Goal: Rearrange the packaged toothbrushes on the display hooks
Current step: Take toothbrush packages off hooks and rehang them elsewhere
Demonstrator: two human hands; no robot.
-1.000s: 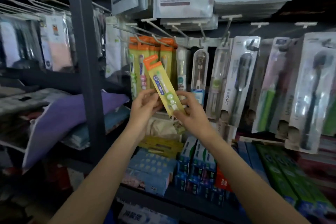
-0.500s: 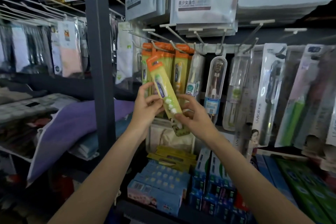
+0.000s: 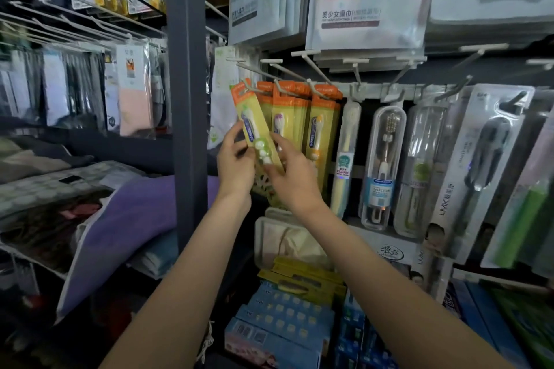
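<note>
A yellow toothbrush pack with an orange top [image 3: 251, 120] is tilted left, its top at the tip of the leftmost display hook [image 3: 250, 76]. My left hand [image 3: 235, 163] pinches its left edge. My right hand [image 3: 292, 177] grips its lower right part. Behind it hang matching yellow and orange packs [image 3: 317, 129] on neighbouring hooks. Further right hang a pale yellow brush [image 3: 344, 159], a clear-cased brush [image 3: 382, 165] and larger blister packs [image 3: 485, 165].
A dark steel upright [image 3: 187, 93] stands just left of the hooks. Towel packs [image 3: 365, 0] hang above. Toothpaste boxes [image 3: 284, 317] fill the shelf below. Folded purple fabric [image 3: 135, 219] and bedding lie on the left shelves.
Both hands have lifted the yellow pack up and left, from in front of the hanging packs to the tip of the leftmost hook. The camera has moved closer.
</note>
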